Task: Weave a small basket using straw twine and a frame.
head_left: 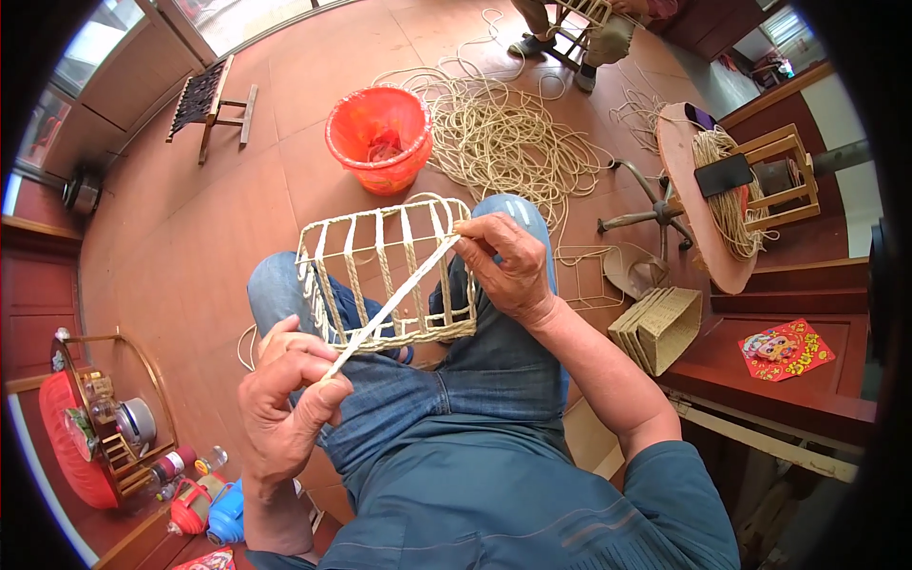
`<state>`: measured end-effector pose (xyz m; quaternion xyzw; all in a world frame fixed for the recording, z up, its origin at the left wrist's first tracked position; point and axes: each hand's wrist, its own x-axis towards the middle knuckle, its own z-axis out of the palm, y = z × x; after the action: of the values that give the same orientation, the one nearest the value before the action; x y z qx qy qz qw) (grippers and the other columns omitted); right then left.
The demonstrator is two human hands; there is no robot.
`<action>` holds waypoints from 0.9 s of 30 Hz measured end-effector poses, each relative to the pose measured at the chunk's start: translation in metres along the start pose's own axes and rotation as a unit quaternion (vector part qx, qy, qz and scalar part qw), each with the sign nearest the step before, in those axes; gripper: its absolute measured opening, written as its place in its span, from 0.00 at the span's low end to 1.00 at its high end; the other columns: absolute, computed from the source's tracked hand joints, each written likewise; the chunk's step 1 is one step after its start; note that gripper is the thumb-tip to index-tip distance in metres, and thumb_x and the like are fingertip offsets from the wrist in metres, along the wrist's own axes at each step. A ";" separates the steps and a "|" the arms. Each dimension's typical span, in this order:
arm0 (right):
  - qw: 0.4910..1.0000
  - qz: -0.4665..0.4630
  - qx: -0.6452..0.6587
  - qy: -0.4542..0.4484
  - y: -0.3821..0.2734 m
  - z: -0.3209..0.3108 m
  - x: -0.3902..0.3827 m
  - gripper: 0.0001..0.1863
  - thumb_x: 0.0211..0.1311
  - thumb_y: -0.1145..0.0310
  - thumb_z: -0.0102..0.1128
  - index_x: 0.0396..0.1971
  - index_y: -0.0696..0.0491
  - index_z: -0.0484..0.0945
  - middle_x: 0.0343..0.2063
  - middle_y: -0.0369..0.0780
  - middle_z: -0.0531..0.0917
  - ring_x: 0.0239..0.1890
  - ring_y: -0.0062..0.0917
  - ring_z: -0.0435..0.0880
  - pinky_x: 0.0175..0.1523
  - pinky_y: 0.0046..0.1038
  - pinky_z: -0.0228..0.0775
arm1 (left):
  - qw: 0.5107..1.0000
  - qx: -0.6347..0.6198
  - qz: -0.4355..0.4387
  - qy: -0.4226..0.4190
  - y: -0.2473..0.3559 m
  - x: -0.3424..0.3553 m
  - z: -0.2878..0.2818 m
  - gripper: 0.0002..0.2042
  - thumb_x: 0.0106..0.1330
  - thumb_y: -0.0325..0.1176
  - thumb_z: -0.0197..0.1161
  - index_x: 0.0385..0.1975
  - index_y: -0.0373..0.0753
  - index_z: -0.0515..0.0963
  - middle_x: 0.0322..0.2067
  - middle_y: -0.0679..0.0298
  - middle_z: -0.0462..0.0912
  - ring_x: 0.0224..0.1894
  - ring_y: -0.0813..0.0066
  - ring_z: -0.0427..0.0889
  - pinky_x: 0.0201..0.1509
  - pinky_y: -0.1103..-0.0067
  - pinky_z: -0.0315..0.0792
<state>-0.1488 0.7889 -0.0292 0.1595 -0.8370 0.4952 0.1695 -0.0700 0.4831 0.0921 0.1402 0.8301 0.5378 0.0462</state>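
A half-woven basket [408,336] with a thin wire frame and twisted pale cord uprights rests between my knees. My right hand [508,264] pinches a pale cord [397,298] at the frame's upper right corner. From there the cord runs taut, slanting down across the basket's open side to my left hand [293,394]. My left thumb and fingers are closed on it, near the basket's lower left corner. Part of the cord inside each hand is hidden by the fingers.
Beyond the basket stand a red bucket [378,142] and a large heap of loose cord [508,142]. Nested woven baskets [655,332] and a round board [698,209] are at right. A low stool [209,106] stands far left; another person's shoe [532,46] shows at the top.
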 end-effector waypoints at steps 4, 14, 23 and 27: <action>1.000 -0.018 -0.003 0.020 0.002 0.001 0.002 0.07 0.68 0.75 0.73 0.43 0.57 0.87 0.34 0.41 0.87 0.32 0.28 0.86 0.37 0.28 0.79 | 0.978 -0.164 -0.125 -0.037 0.008 -0.010 0.005 0.08 0.72 0.33 0.73 0.35 0.35 0.88 0.29 0.67 0.87 0.42 0.79 0.86 0.52 0.75 0.76; 1.000 0.020 0.006 0.021 0.003 0.001 0.002 0.06 0.67 0.74 0.74 0.40 0.58 0.86 0.32 0.41 0.85 0.30 0.29 0.84 0.36 0.29 0.77 | 0.903 -0.140 -0.400 -0.067 -0.038 -0.075 -0.037 0.07 0.75 0.33 0.69 0.38 0.37 0.88 0.23 0.79 0.77 0.25 0.93 0.69 0.28 0.85 0.61; 0.967 0.179 0.179 0.013 0.000 0.009 0.000 0.05 0.74 0.73 0.69 0.37 0.58 0.84 0.25 0.33 0.84 0.27 0.13 0.83 0.33 0.20 0.75 | 0.867 0.287 -0.262 0.311 -0.148 -0.119 -0.157 0.12 0.83 0.39 0.57 0.44 0.38 0.83 0.34 0.74 0.84 0.31 0.85 0.71 0.36 0.82 0.68; 0.967 0.177 0.184 0.014 0.000 0.010 -0.002 0.04 0.75 0.73 0.68 0.38 0.57 0.84 0.25 0.32 0.83 0.26 0.12 0.82 0.31 0.19 0.73 | 0.935 -0.025 -0.292 0.199 -0.143 -0.069 -0.107 0.21 0.85 0.50 0.54 0.60 0.41 0.83 0.45 0.66 0.87 0.26 0.90 0.70 0.28 0.87 0.63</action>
<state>-0.1490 0.7804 -0.0349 0.0302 -0.7439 0.6650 0.0587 -0.0549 0.3149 0.0020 -0.2198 0.8127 0.5383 0.0384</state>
